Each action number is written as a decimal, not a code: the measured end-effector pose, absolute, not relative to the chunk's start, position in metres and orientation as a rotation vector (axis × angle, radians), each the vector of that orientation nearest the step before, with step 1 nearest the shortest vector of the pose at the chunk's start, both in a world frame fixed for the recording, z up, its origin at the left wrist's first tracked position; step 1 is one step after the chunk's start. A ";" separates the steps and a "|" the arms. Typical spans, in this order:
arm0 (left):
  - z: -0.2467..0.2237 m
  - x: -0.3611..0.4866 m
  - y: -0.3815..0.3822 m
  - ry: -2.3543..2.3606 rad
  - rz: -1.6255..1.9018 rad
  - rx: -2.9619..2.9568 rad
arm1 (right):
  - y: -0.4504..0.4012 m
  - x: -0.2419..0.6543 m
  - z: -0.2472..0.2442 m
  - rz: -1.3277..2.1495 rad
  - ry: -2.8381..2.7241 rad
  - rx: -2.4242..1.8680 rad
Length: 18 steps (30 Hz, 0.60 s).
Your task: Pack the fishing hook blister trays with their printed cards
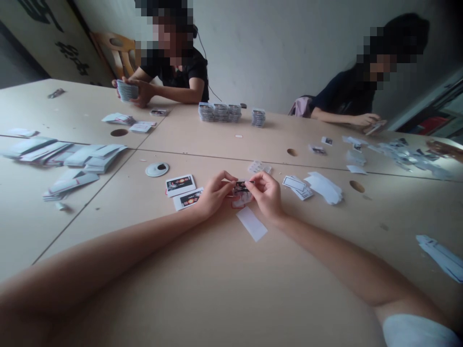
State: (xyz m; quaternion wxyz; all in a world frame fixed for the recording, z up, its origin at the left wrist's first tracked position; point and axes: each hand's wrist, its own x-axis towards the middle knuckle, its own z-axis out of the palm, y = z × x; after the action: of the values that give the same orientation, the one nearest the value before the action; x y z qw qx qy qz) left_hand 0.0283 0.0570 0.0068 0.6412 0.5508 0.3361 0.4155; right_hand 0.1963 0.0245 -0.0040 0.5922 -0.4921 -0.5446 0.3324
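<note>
Both my hands meet over the table in the middle of the head view. My left hand (216, 193) pinches the left edge of a small clear plastic case with a dark printed card (243, 187). On the case's right edge, the thumb and fingers of my right hand (266, 195) are closed. A red-edged piece (238, 204) shows just beneath the case, partly hidden. Below it lies a blank white paper slip (252, 223). Beside my left hand rest two white-bordered cards with dark printed pictures (180, 184). Behind my right hand is a clear plastic piece (259, 166).
Black-framed labels (297, 186) and white slips (324, 188) lie to the right. Stacked cases (220, 112) stand at the back. White paper piles (96, 158) cover the left. One person (181, 72) holds a stack of cases; another person (343, 99) handles a small item at right.
</note>
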 end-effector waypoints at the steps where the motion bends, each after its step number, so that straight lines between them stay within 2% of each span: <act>1: 0.007 0.028 0.057 0.769 0.949 1.253 | 0.025 0.197 -0.004 0.787 -1.254 -1.140; 18: 0.008 0.028 0.057 0.795 0.948 1.278 | 0.027 0.198 -0.004 0.751 -1.157 -1.220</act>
State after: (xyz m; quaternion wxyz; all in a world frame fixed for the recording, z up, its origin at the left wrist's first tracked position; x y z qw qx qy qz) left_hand 0.0280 0.0571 0.0077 0.6297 0.5582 0.3471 0.4139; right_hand 0.1984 0.0272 -0.0037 0.6052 -0.5272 -0.5003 0.3248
